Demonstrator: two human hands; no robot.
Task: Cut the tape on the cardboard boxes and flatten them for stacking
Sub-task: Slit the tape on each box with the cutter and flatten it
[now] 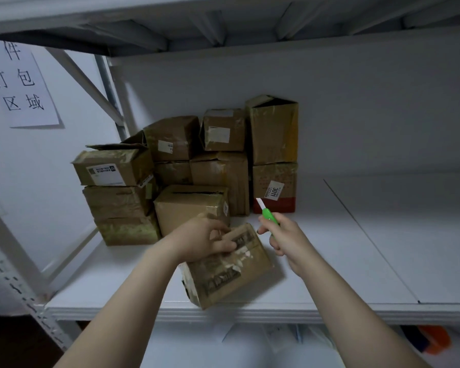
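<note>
A small taped cardboard box [229, 274] lies tilted near the front edge of the white shelf [329, 261]. My left hand [205, 239] grips its far top edge, fingers curled over the tape. My right hand [282, 236] holds a green utility knife [268, 215] just right of the box, its white blade pointing up and away, clear of the cardboard. Behind stands a stack of several worn taped boxes [186, 168].
A shelf board overhead [223, 19] limits headroom. A paper sign with characters [19, 83] hangs on the left wall. White metal uprights [24, 288] stand at left. The lower shelf holds papers and an orange object [433, 338].
</note>
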